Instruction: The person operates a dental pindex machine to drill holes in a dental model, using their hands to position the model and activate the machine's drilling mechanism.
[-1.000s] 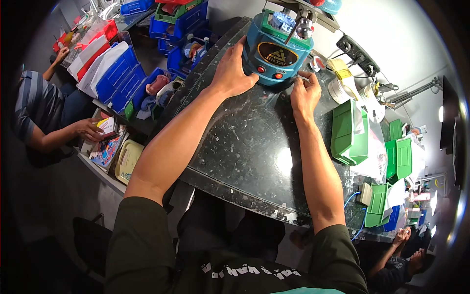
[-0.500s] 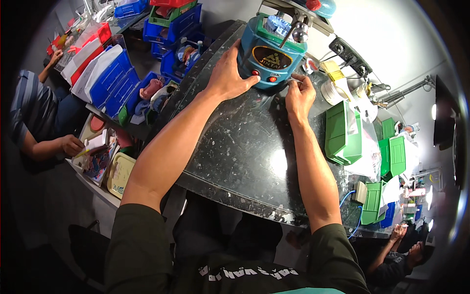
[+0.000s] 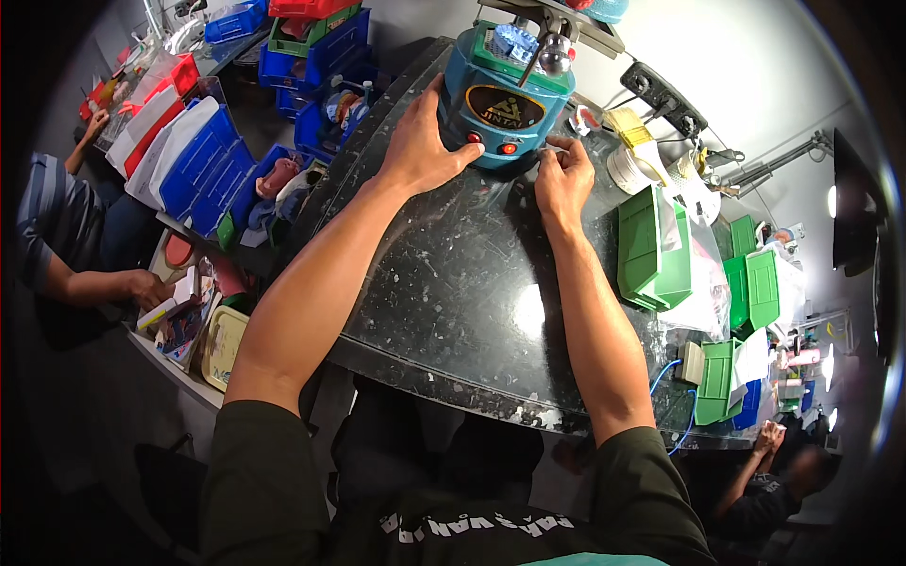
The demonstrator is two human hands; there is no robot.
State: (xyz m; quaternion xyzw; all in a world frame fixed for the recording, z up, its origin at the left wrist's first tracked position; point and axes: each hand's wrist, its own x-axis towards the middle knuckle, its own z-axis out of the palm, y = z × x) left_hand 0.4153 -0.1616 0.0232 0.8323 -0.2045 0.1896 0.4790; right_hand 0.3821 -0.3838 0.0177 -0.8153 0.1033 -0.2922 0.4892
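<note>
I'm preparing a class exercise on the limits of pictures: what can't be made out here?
All in the head view:
- What, if anything, the right hand pinches: hidden by its own curl.
- The far side of the blue machine: hidden behind its body.
- The top of the metal bracket: cut off by the upper edge.
- What the far-right co-worker's hands hold: too small.

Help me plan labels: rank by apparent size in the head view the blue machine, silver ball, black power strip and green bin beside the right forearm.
1. Blue machine
2. Green bin
3. Black power strip
4. Silver ball
</note>
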